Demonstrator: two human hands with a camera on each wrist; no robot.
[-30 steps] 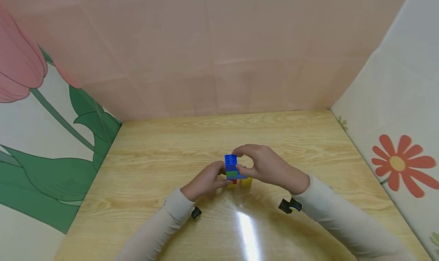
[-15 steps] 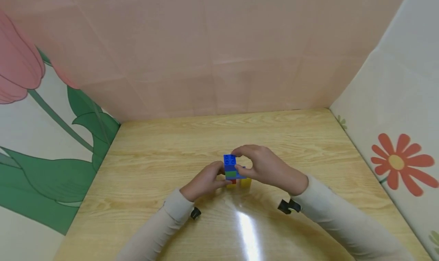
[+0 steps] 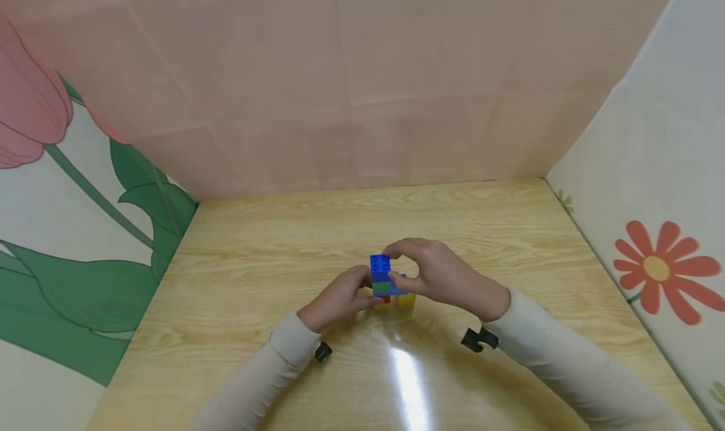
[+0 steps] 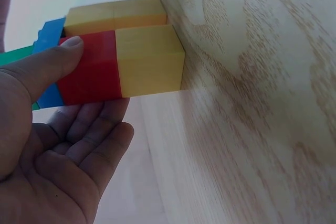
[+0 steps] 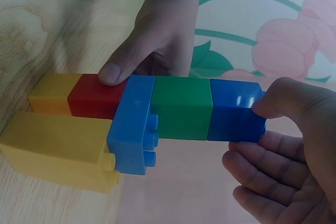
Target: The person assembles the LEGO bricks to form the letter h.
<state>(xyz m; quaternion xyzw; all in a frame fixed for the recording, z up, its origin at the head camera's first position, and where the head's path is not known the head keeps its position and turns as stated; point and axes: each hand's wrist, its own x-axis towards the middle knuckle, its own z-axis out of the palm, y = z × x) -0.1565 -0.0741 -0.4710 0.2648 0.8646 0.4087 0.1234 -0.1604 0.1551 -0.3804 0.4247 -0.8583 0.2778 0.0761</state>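
A toy brick stack stands upright on the table. Its top is a dark blue brick (image 5: 235,111), above a green brick (image 5: 182,107) and a wider light blue brick (image 5: 135,129). One leg below has a red brick (image 4: 94,72) over a small yellow brick (image 4: 149,61); beside it is a larger yellow block (image 5: 55,148), some of whose studs show past the light blue brick. My left hand (image 3: 337,302) grips the stack at the red brick, thumb on its near face. My right hand (image 3: 444,277) pinches the dark blue brick, its farther fingertips partly hidden.
The wooden table (image 3: 272,236) meets a pink backdrop (image 3: 351,104) at the back. Flower-printed panels stand on both sides, with a tulip (image 3: 31,97) at left and a red flower (image 3: 657,268) at right. A light reflection shows on the tabletop.
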